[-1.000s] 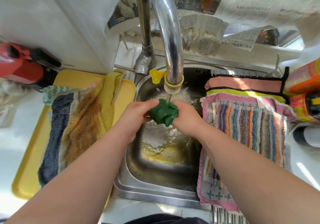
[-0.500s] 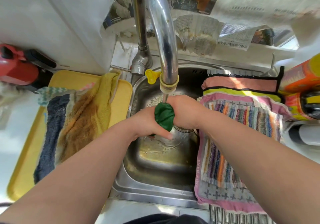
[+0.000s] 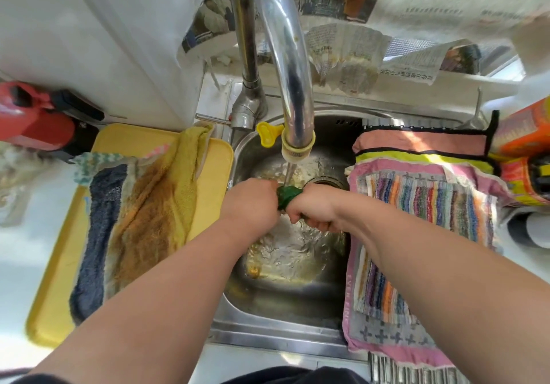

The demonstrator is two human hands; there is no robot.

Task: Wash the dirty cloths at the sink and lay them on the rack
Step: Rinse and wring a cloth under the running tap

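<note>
Panel (image 3: 98, 41): white, seen at upper left.
Newspaper (image 3: 342, 53): hung across the back, above a white ledge (image 3: 446, 81).
Counter (image 3: 18, 264): white, brightly lit by daylight at left.

The sink (image 3: 282, 321) is in the middle. The tap (image 3: 285, 56) stands behind it and reaches over it. Left of the sink lies a tray (image 3: 215, 160) with a pile of cloths (image 3: 134, 220) on it. Right of the sink, more cloths (image 3: 431, 220) lie on the rack (image 3: 416, 374). The left hand (image 3: 251, 208) and the right hand (image 3: 312, 208) hold a small cloth (image 3: 287, 196) between them, over the sink and under the tap. Newspaper (image 3: 342, 56) hangs behind the tap.
</note>
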